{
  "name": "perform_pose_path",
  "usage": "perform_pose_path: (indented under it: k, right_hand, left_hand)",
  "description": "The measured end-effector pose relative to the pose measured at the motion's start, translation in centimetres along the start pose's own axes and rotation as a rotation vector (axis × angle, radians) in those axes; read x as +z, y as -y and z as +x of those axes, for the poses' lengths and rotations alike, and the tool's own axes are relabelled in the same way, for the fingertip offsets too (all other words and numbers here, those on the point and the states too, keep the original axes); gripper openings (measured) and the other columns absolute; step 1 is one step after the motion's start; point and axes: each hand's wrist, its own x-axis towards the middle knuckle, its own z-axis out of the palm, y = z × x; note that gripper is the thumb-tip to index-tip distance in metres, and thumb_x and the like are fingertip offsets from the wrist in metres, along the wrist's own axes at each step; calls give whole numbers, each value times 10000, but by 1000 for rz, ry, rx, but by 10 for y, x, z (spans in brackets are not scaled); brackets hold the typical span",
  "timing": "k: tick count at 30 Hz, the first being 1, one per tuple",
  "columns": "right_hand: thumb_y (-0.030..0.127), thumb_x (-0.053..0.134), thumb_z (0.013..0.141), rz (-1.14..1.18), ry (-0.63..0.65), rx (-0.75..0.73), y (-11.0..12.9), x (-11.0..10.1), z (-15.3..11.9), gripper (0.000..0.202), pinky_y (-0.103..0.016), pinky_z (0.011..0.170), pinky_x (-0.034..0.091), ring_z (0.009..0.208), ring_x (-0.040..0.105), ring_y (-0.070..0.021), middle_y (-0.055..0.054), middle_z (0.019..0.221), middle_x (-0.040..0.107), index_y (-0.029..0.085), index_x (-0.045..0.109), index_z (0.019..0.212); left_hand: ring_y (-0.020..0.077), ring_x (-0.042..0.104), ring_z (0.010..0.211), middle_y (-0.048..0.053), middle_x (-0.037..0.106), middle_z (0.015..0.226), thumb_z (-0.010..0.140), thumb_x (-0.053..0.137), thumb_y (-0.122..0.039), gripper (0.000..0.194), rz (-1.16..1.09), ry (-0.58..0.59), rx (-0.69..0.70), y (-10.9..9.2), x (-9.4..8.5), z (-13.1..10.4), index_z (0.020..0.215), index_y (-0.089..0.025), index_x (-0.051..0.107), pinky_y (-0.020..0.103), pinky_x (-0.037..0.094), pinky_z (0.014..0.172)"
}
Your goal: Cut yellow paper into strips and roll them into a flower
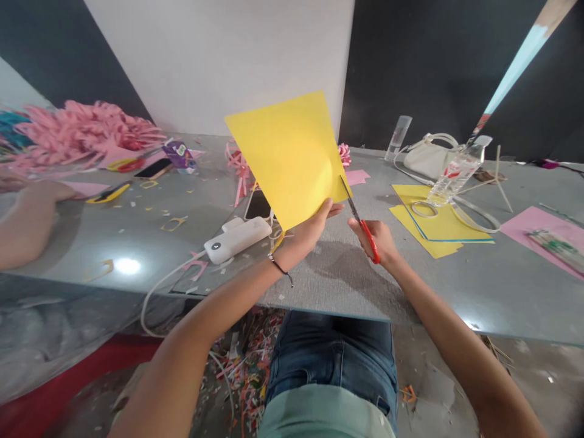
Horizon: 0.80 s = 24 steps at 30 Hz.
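Observation:
A sheet of yellow paper [287, 152] is raised above the table, tilted toward me. My left hand [314, 226] grips it near its lower right edge, fingers partly behind the sheet. In my right hand [378, 238] are scissors [368, 238] with red handles, the fingers closed around the loops. Their dark blades point up and left and meet the paper's right edge near its lower corner. Behind the sheet, a phone [258, 205] is partly hidden. Close to my left forearm lies a white power strip [238, 239] with a cable.
At right are yellow sheets [424, 246], a clear bottle [458, 173], a white bag [431, 159] and pink paper [529, 224]. Another person's arm [30, 213] rests at left near yellow-handled scissors [109, 193], a purple carton [179, 156] and pink paper strips [86, 131]. Scraps litter the table.

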Motion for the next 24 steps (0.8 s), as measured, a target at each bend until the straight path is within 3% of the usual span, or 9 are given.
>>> perform_pose_path:
  k: [9, 12, 17, 21, 24]
  right_hand:
    - [840, 545, 919, -24, -45, -28, -2, 6, 2, 728, -294, 542, 273, 526, 371, -116, 22, 514, 412, 221, 359, 582]
    - [856, 578, 885, -5, -3, 22, -1, 6, 2, 715, -285, 509, 318, 463, 464, -127, 17, 508, 471, 225, 416, 590]
    - [872, 539, 896, 46, 58, 62, 1, 8, 0, 705, -284, 539, 426, 493, 658, -196, -9, 514, 571, 228, 479, 617]
    - [861, 450, 950, 59, 107, 12, -3, 10, 1, 725, -295, 622, 470, 591, 720, -218, -44, 588, 668, 212, 553, 642]
    - [872, 423, 952, 111, 129, 18, -7, 11, 3, 731, -297, 643, 489, 620, 727, -219, -52, 628, 695, 211, 571, 675]
  left_hand:
    - [302, 573, 1481, 15, 740, 1405, 1058, 434, -601, 471, 195, 69, -26, -13, -6, -5, 1319, -318, 704, 538, 394, 1328]
    - [306, 598, 1456, 2, 755, 1372, 1049, 436, -606, 455, 244, 66, -37, -17, -7, -5, 1279, -334, 720, 553, 424, 1305]
    - [305, 684, 1339, 69, 777, 1309, 1050, 426, -609, 471, 305, 19, -40, -18, -2, -3, 1187, -281, 735, 528, 477, 1252]
    - [276, 741, 1220, 91, 812, 1174, 1043, 477, -577, 428, 364, -25, -3, -22, -1, -3, 1031, -247, 750, 475, 429, 1280]
    - [263, 728, 1235, 63, 819, 1157, 1045, 498, -560, 407, 460, -14, 35, -35, 2, -10, 998, -257, 765, 449, 356, 1323]
